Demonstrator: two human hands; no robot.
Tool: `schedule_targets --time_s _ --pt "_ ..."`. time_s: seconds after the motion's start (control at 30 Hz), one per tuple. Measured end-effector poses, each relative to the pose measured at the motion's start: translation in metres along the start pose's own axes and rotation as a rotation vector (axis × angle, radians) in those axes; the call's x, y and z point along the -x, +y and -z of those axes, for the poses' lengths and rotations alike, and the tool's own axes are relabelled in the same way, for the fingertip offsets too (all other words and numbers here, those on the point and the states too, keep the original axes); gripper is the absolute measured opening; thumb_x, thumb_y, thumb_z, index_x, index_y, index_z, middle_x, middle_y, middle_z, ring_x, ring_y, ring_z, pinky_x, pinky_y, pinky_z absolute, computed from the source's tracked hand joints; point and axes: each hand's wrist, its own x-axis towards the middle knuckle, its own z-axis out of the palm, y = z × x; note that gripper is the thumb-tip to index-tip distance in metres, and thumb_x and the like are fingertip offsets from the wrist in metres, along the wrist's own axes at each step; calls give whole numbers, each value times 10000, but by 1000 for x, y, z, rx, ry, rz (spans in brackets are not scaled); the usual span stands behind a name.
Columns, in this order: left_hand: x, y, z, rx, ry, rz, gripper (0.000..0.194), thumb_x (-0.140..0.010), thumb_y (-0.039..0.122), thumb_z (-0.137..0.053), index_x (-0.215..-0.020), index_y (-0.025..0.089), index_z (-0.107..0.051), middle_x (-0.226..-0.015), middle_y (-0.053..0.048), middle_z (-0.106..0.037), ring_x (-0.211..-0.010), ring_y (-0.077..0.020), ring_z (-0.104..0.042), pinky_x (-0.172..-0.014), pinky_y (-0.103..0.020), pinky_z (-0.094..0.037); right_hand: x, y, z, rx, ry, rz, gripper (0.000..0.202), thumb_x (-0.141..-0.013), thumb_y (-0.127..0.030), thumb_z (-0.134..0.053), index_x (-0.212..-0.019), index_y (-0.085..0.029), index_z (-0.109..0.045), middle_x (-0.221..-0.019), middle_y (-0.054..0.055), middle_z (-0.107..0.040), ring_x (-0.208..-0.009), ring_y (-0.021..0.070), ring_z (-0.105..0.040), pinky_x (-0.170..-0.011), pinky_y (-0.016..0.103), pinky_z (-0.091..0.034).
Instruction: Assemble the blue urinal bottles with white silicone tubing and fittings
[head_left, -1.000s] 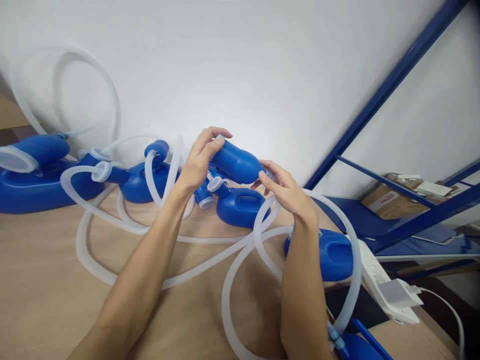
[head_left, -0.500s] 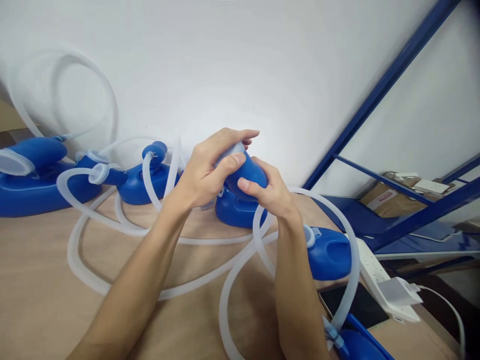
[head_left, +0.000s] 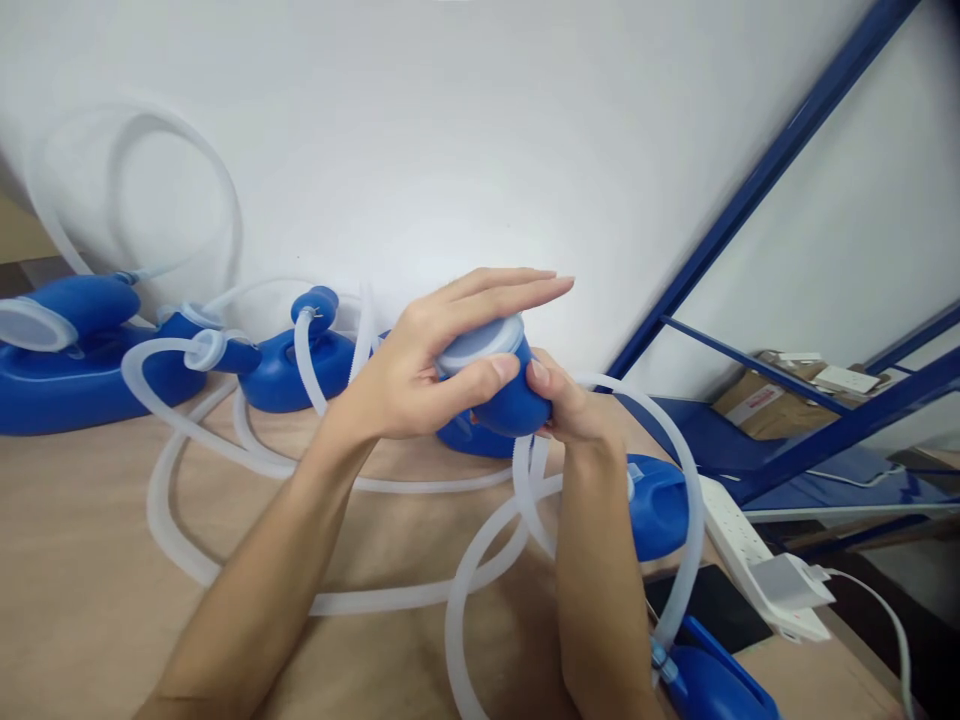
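Note:
Between my hands is a blue cup-shaped funnel [head_left: 517,405], tilted, with a translucent lid [head_left: 484,342] on its wide end. My left hand [head_left: 427,360] grips it at the lid, thumb across the rim and long fingers stretched over the far side. My right hand [head_left: 574,400] is closed around the lower blue part; its other fingers are mostly hidden behind it. Just below is a blue urinal bottle [head_left: 465,438], partly covered by my left hand. A translucent hose [head_left: 523,480] hangs beneath the funnel.
More blue bottles [head_left: 112,385] with lidded funnels stand along the wall at left. Translucent hoses [head_left: 382,600] loop over the brown tabletop [head_left: 82,560]. At right lie a blue bottle [head_left: 660,515], a phone [head_left: 712,610] and a power strip [head_left: 739,545], beside a blue shelf rack [head_left: 780,150].
The funnel has turned so its lid faces more upward toward me. Both hands have shifted slightly right, and my left fingers reach farther over the lid.

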Motion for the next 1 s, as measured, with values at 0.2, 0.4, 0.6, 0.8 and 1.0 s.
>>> schedule_targets --time_s 0.2,0.4,0.6,0.8,1.0 --pt "-1 -16 13 -263 152 57 528 -959 488 -717 -1448 297 -659 -1348 -70 -724 -1126 -261 -721 -842 -338 -636 5 -9 15 -29 229 58 690 -745 -878 -707 -905 -207 -702 -547 5 -607 -350 116 -397 -332 288 -218" --pt "0 -10 19 -390 88 51 217 -981 392 -717 -1059 222 -828 -923 -30 -804 -788 -184 -747 -623 -249 -567 6 -8 18 -87 325 115 728 -764 -868 -694 -1078 -212 -739 -832 71 -785 -367 116 -474 -315 285 -279" --pt "-1 -16 13 -564 183 -76 191 -1021 167 -631 -1038 179 -821 -965 -39 -829 -837 -171 -770 -721 -255 -574 5 -11 11 -84 345 145 685 -816 -842 -670 -1083 -213 -721 -802 61 -776 -357 101 -456 -307 262 -288" --pt "-4 -22 -8 -493 375 -90 160 -988 126 -680 -1009 182 -829 -937 -17 -840 -846 -161 -786 -755 -238 -606 5 -13 9 -88 374 166 681 -853 -846 -618 -1116 -224 -713 -774 47 -745 -351 102 -445 -307 266 -291" --pt "-6 -27 -19 -137 389 68 131 -915 187 -750 -999 212 -847 -1053 -30 -824 -964 -173 -780 -788 -228 -659 1 -14 4 -63 453 152 655 -821 -863 -643 -949 -222 -683 -635 2 -643 -354 98 -428 -308 261 -287"
